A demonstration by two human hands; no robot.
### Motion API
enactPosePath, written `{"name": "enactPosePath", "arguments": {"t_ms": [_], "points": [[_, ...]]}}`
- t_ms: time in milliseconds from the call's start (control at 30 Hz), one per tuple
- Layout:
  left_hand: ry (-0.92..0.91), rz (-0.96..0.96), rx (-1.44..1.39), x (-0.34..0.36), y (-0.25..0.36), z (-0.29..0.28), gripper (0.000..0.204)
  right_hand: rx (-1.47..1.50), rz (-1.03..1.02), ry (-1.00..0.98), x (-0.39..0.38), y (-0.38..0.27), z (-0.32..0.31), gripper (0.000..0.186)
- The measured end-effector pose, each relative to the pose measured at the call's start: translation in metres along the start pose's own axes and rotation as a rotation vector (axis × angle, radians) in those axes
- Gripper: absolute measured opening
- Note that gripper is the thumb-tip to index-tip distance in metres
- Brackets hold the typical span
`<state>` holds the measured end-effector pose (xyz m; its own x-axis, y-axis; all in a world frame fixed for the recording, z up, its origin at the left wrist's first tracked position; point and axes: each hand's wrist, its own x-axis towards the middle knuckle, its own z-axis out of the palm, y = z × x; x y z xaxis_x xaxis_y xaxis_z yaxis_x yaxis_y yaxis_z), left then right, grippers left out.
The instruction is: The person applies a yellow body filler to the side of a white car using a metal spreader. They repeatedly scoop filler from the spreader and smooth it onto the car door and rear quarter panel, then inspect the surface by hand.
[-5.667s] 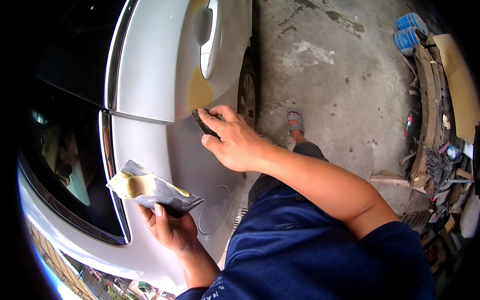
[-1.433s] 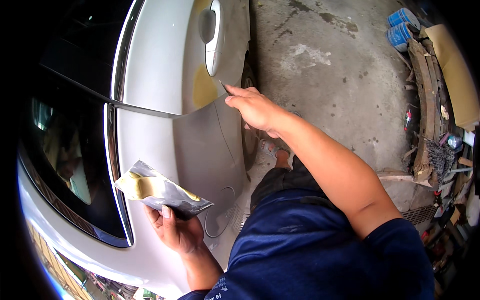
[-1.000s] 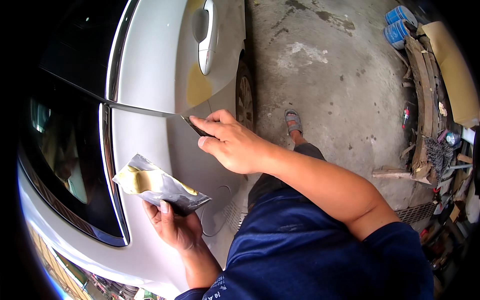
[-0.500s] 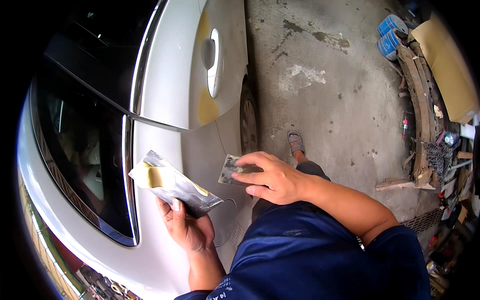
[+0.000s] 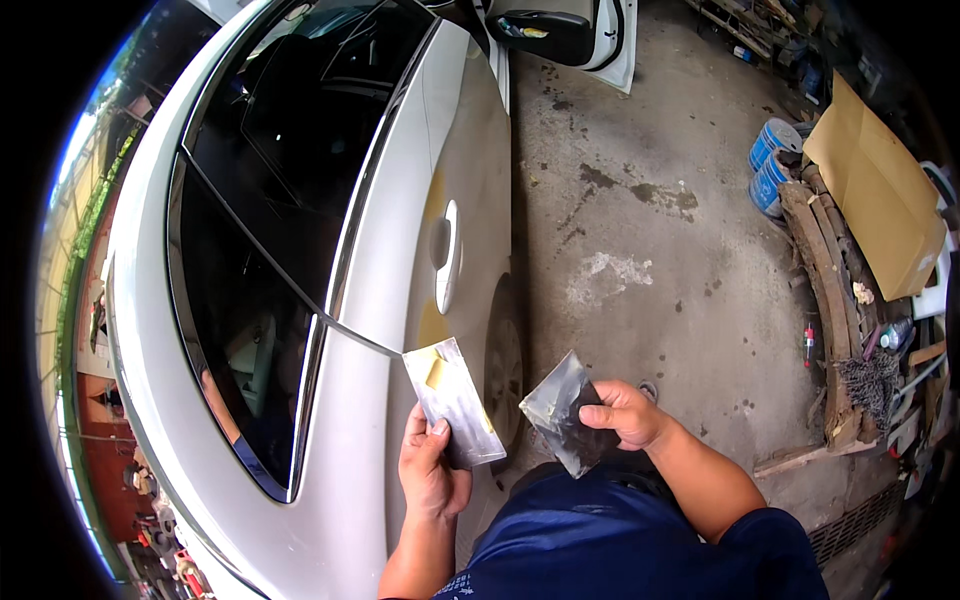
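Observation:
My left hand (image 5: 430, 478) grips a flat grey metal plate (image 5: 468, 425) by its lower end, thumb on top. A dab of yellow putty (image 5: 437, 370) sits at the plate's far end, with a thin yellow streak along its right edge. My right hand (image 5: 630, 415) pinches a dark, smeared putty spreader (image 5: 563, 420) by its right corner. A small gap separates plate and spreader. Just beyond the plate is the silver car's rear door, with its door handle (image 5: 450, 262) and a yellowish filler patch (image 5: 433, 324) below it, partly hidden by the plate.
The silver car body (image 5: 345, 420) fills the left side. Ahead, another car door (image 5: 610, 50) stands open over the concrete floor (image 5: 690, 300). To the right are blue cans (image 5: 770, 185), a long worn beam (image 5: 825, 270), cardboard (image 5: 880, 190) and a red-capped bottle (image 5: 808, 345).
The view has tipped up, showing more of the car and the open door. My right hand has swung rightward and turned the spreader flat-side up. The plate now points more straight ahead.

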<state>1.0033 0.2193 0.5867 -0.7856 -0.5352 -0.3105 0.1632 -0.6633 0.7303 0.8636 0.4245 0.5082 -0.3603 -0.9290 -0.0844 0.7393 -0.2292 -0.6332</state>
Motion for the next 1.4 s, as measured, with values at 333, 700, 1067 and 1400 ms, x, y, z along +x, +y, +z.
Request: {"name": "enactPosePath", "arguments": {"t_ms": [333,700,1067,1400], "points": [[-0.233,-0.239,0.076,0.022,-0.107,0.165,0.039,0.069,-0.122,-0.103,-0.056,-0.108,-0.083,0.038],[-0.369,0.255,0.063,0.058,-0.191,0.29,0.031,-0.086,-0.535,0.328,-0.165,-0.202,-0.152,0.043],[-0.76,0.246,0.496,0.117,-0.217,0.328,0.032,-0.517,-0.53,0.492,-0.138,-0.264,-0.176,0.045],[-1.057,0.812,0.973,0.252,-0.187,0.373,0.051,-0.674,-0.62,0.442,-0.066,-0.371,-0.21,0.044]]}}
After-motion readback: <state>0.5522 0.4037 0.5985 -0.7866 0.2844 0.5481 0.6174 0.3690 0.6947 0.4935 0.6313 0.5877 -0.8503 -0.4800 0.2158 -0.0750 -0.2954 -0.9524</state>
